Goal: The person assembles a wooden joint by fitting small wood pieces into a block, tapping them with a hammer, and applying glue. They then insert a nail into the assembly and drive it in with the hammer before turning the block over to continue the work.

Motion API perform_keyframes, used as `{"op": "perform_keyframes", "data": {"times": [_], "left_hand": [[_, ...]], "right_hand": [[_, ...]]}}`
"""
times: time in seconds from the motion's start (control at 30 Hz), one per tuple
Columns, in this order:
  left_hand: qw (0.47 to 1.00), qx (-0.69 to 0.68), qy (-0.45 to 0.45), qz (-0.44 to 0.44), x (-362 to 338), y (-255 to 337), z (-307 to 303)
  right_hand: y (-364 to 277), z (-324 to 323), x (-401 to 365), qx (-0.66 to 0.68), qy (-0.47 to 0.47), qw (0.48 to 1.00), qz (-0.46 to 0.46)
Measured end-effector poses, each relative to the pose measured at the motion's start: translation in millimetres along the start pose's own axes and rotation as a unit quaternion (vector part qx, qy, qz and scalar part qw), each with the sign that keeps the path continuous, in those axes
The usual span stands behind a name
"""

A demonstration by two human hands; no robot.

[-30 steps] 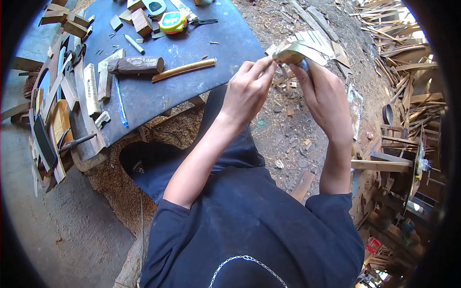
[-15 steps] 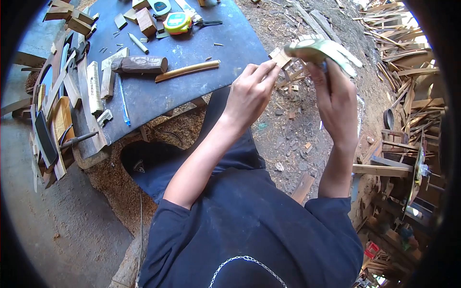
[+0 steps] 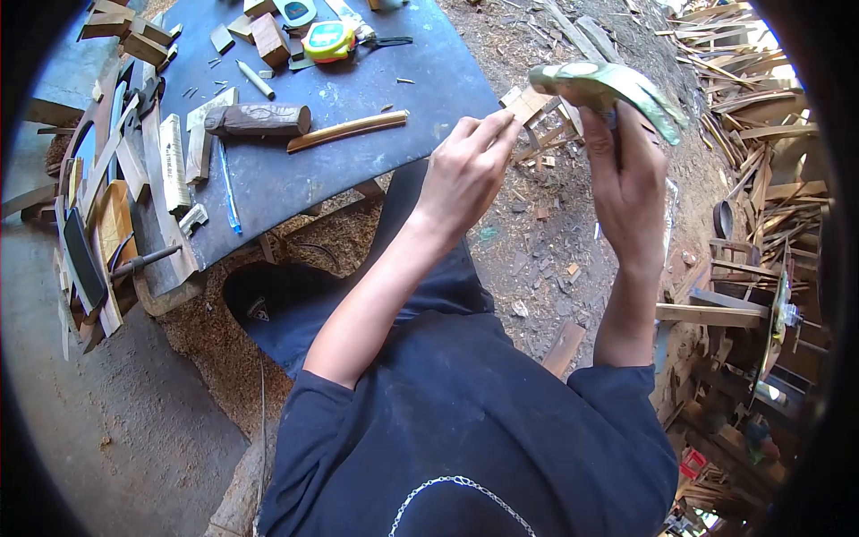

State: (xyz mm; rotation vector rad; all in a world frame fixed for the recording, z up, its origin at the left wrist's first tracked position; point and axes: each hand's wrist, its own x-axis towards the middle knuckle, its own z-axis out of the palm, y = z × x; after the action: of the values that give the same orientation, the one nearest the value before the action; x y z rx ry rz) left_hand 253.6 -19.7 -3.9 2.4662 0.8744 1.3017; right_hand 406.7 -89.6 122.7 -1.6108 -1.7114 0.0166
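Note:
My right hand (image 3: 629,192) is closed round the handle of a claw hammer (image 3: 601,82), whose metal head points its striking face left and its claw right. Under that face, at the tip of my left hand (image 3: 472,170), is a small light wooden block (image 3: 528,105). The fingers of my left hand are pinched together at the block's near end. Most of the hammer's handle is hidden behind my right hand.
On the blue table (image 3: 353,166) lie a curved wooden strip (image 3: 347,132), a dark wooden mallet head (image 3: 258,120), a tape measure (image 3: 328,41), and a blue pen (image 3: 228,188). Wood offcuts crowd its left side. Stacked scrap wood (image 3: 761,134) lines the right, and chips litter the ground (image 3: 546,259).
The hammer has lifted slightly and tilted, its head shifting a little right and away from the block. My left hand and the block stay almost in place.

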Motion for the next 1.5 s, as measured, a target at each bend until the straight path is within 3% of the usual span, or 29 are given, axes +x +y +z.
{"op": "perform_keyframes", "data": {"times": [0.1,0.23,0.37,0.5,0.57,0.73,0.83,0.87,0.97,1.03,1.07,1.17,1.23,1.37,1.5], "left_hand": [[1.000,-0.003,0.004,0.000,0,0,1],[1.000,-0.002,0.002,-0.001,-1,0,0],[1.000,0.003,0.002,0.000,0,1,-1],[1.000,0.003,0.006,0.003,0,0,1],[1.000,-0.003,0.006,-0.001,0,1,0],[1.000,0.002,-0.003,-0.008,1,3,-2],[1.000,0.001,0.000,-0.004,0,2,-1],[1.000,0.000,0.003,-0.002,0,1,0],[1.000,-0.008,0.006,-0.004,0,0,1],[1.000,-0.007,0.002,-0.007,-2,1,1],[1.000,-0.005,0.002,-0.007,-1,1,0],[1.000,0.001,-0.003,-0.009,0,2,-2],[1.000,-0.003,-0.002,-0.014,0,2,-2],[1.000,-0.012,0.010,-0.014,-1,-1,-1],[0.999,-0.023,0.023,-0.024,0,-1,1]], "right_hand": [[19,14,-9,-0.126,-0.092,0.988,0.000],[1,-5,0,-0.091,-0.105,0.988,0.066],[-1,-7,0,-0.022,0.011,0.999,0.048],[11,9,-8,-0.110,-0.111,0.987,0.044],[12,4,-6,-0.124,-0.111,0.986,0.024],[-4,-8,-3,-0.017,0.005,0.998,0.060],[2,3,-3,-0.056,-0.053,0.994,0.080],[19,12,-10,-0.148,-0.106,0.983,0.015],[14,5,-7,-0.128,-0.106,0.986,0.017],[0,-6,0,-0.097,-0.088,0.989,0.069],[1,-8,0,-0.090,-0.041,0.995,0.033],[0,-8,-1,-0.033,0.008,0.998,0.059],[7,-2,-2,-0.042,-0.008,0.999,0.021],[13,5,-11,-0.045,-0.068,0.991,0.105],[18,8,-17,-0.030,-0.049,0.988,0.140]]}}
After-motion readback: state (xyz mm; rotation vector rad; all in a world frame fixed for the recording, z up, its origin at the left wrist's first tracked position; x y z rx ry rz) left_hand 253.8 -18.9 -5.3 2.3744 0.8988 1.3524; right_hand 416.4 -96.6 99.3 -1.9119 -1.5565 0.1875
